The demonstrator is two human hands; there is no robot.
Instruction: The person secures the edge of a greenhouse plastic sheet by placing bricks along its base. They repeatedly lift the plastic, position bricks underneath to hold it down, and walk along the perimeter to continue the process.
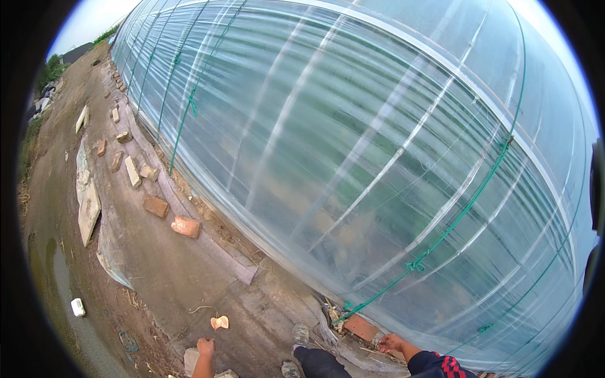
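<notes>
A plastic-film greenhouse wall (331,189) slopes up before me, with green ropes (453,227) tied across it. My right hand (391,343) is low at the wall's foot, beside the end of a red brick (361,328); whether its fingers grip anything cannot be told. My left hand (206,347) hangs over the ground at the bottom, its fingers curled, near a pale block (191,361). Whether it holds something is too small to tell. A dry, pale orange leaf-like piece (219,322) lies just beyond it.
Bricks (186,227) and blocks lie scattered along a fabric strip (227,264) beside the greenhouse. Further left are a broken slab (89,212), torn plastic film (111,264) and a white container (78,307) by a wet track. My shoes (300,334) stand between my hands.
</notes>
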